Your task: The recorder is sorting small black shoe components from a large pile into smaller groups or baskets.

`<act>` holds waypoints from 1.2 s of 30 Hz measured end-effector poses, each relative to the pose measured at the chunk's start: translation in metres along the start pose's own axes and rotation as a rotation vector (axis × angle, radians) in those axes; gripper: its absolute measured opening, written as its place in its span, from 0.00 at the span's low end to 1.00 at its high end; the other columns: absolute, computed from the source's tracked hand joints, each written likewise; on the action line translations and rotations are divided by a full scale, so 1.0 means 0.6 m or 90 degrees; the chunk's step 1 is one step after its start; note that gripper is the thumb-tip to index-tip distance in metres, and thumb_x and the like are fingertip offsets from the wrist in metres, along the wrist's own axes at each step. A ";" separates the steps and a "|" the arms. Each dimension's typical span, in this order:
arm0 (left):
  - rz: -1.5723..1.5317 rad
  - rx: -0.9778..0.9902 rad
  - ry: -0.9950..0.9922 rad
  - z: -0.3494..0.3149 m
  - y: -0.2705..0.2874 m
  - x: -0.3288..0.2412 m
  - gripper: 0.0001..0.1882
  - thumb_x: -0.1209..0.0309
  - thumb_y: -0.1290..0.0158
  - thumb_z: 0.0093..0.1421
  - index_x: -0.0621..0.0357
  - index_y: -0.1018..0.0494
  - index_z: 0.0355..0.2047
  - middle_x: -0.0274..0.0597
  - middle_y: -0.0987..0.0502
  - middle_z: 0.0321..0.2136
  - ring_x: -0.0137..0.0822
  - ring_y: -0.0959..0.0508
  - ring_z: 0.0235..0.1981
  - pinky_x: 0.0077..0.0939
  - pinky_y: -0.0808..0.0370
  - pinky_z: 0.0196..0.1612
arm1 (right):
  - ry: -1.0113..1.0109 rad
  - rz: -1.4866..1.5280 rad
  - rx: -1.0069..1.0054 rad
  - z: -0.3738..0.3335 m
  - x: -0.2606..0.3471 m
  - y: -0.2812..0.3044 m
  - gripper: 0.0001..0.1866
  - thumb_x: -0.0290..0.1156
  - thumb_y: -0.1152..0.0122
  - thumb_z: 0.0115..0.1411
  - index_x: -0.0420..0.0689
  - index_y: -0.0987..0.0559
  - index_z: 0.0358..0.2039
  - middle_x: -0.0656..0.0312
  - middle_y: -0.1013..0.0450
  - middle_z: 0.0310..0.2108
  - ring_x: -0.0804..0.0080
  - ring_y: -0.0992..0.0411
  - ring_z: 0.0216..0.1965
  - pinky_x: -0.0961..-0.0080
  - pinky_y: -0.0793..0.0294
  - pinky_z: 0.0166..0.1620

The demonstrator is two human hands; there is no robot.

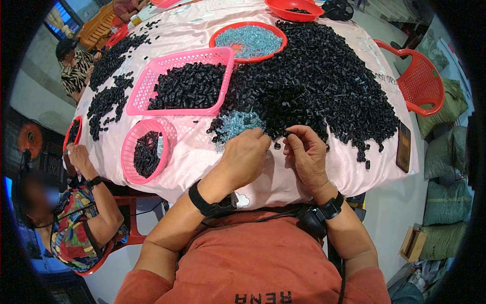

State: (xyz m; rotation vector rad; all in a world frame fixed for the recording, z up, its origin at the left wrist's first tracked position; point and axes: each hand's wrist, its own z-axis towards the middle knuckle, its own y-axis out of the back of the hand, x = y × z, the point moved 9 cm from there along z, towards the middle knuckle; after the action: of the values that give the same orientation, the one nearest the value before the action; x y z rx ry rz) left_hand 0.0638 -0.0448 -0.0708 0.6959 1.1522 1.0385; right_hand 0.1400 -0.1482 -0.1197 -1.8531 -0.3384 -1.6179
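Note:
My left hand is closed, its fingertips bent down at the near edge of a heap of small clear-blue parts; whatever it grips is hidden behind the fingers. Just to its right, my right hand pinches what looks like a small black plastic part between thumb and forefinger. The two hands are close together but apart. Beyond them spreads a large heap of short black plastic parts. A loose black part lies on the pale pink tablecloth between the hands.
A pink rectangular basket and a round pink basket hold black parts. Behind stands a red basin of clear-blue parts. A phone lies at the right edge, near a red chair. Co-workers sit at left.

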 end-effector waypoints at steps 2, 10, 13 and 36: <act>-0.028 -0.010 0.018 0.002 0.007 0.001 0.04 0.77 0.46 0.53 0.61 0.28 0.29 0.49 0.29 0.28 0.53 0.25 0.32 0.43 0.28 0.34 | 0.006 0.000 0.003 0.001 0.000 0.000 0.07 0.29 0.45 0.66 0.43 0.25 0.43 0.68 0.27 0.30 0.87 0.32 0.27 0.89 0.32 0.22; -0.153 -0.040 0.033 0.002 0.019 0.019 0.06 0.81 0.49 0.56 0.64 0.31 0.34 0.54 0.27 0.31 0.57 0.26 0.33 0.43 0.29 0.35 | -0.013 0.005 -0.005 0.001 -0.005 0.000 0.08 0.30 0.44 0.66 0.43 0.24 0.43 0.68 0.27 0.30 0.87 0.31 0.27 0.89 0.32 0.23; -0.153 -0.028 0.059 0.002 0.024 0.022 0.07 0.82 0.49 0.56 0.64 0.30 0.36 0.53 0.27 0.30 0.56 0.26 0.33 0.42 0.28 0.36 | -0.019 -0.001 -0.003 0.002 -0.006 -0.001 0.07 0.29 0.44 0.66 0.43 0.24 0.43 0.68 0.26 0.30 0.87 0.31 0.27 0.89 0.32 0.23; -0.280 -0.158 -0.014 0.012 0.051 -0.008 0.08 0.84 0.46 0.55 0.64 0.27 0.35 0.47 0.26 0.28 0.43 0.23 0.29 0.30 0.27 0.32 | 0.074 -0.101 0.084 0.000 0.007 -0.021 0.10 0.21 0.52 0.67 0.40 0.23 0.45 0.64 0.26 0.32 0.83 0.29 0.28 0.85 0.28 0.32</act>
State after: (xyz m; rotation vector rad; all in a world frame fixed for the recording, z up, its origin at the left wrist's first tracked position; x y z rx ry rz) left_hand 0.0616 -0.0370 -0.0401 0.2407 1.0719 0.7773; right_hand 0.1337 -0.1393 -0.1117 -1.6616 -0.5390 -1.7567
